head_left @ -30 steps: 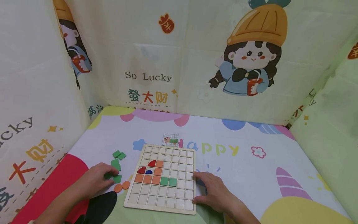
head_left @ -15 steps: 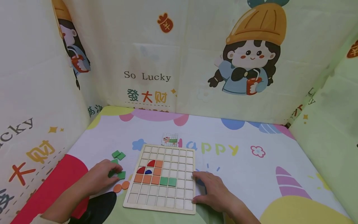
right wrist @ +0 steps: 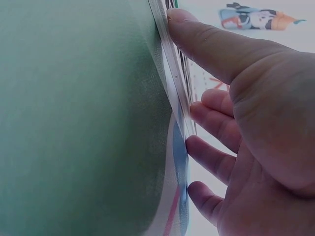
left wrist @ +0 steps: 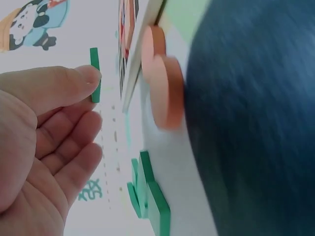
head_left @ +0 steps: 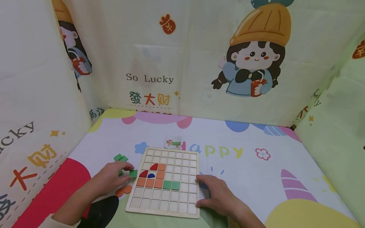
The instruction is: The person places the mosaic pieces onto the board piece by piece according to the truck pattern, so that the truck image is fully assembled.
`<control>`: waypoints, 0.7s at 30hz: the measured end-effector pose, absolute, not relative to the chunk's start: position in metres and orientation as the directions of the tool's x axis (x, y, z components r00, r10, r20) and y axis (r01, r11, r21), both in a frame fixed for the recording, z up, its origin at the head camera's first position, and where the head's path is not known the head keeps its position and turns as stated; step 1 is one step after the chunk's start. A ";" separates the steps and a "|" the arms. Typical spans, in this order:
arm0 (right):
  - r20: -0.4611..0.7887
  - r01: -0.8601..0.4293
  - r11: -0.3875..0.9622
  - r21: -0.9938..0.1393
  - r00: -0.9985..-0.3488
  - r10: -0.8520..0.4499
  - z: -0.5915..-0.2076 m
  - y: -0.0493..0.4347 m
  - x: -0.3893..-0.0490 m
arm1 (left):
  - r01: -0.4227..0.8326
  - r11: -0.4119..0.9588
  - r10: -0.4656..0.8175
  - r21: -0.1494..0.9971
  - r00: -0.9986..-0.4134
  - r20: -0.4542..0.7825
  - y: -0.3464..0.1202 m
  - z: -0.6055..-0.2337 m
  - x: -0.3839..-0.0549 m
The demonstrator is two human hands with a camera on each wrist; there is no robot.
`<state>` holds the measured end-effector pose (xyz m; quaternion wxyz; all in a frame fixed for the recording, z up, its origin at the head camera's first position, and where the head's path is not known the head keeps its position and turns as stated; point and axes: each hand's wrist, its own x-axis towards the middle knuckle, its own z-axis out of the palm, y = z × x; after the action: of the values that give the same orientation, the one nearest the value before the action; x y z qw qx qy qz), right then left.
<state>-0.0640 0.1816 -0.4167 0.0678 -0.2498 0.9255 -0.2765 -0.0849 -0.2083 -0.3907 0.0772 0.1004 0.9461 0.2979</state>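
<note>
Between thumb and fingers, my left hand (head_left: 109,179) pinches a green square tile (head_left: 133,174) just off the left edge of the wooden grid board (head_left: 162,204). The left wrist view shows that green tile (left wrist: 95,58) edge-on, raised above the table. My right hand (head_left: 219,194) touches the board's right edge with its thumb and fingertips. On the board lie several orange square tiles (head_left: 158,183), two red quarter-circle tiles (head_left: 154,167), a blue half-circle tile (head_left: 151,175) and two green square tiles (head_left: 171,185) side by side.
Loose green tiles (left wrist: 157,209) lie left of the board, partly hidden by my left hand in the head view. Two orange discs (head_left: 124,190) sit near the board's lower left. A small picture card (head_left: 173,142) lies behind the board. Printed cloth (head_left: 205,104) walls the table.
My left hand has picked up a green tile from the loose ones and moved right with it, toward the board. The right hand stays at the board's edge.
</note>
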 end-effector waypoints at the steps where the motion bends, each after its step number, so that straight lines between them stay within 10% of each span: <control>1: 0.011 -0.425 0.722 -0.546 -0.866 -0.501 -0.417 0.181 -0.064 | 0.144 0.798 0.239 0.585 -0.967 -0.089 -0.206 -0.390 -0.085; 21: 0.002 -0.419 0.725 -0.547 -0.867 -0.499 -0.417 0.181 -0.065 | 0.355 0.712 0.431 0.605 -0.902 0.022 -0.157 -0.379 -0.095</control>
<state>-0.0651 0.1812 -0.4169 0.0727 -0.2479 0.9259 -0.2757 -0.0951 -0.1565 -0.3795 0.0605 0.2130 0.9233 0.3137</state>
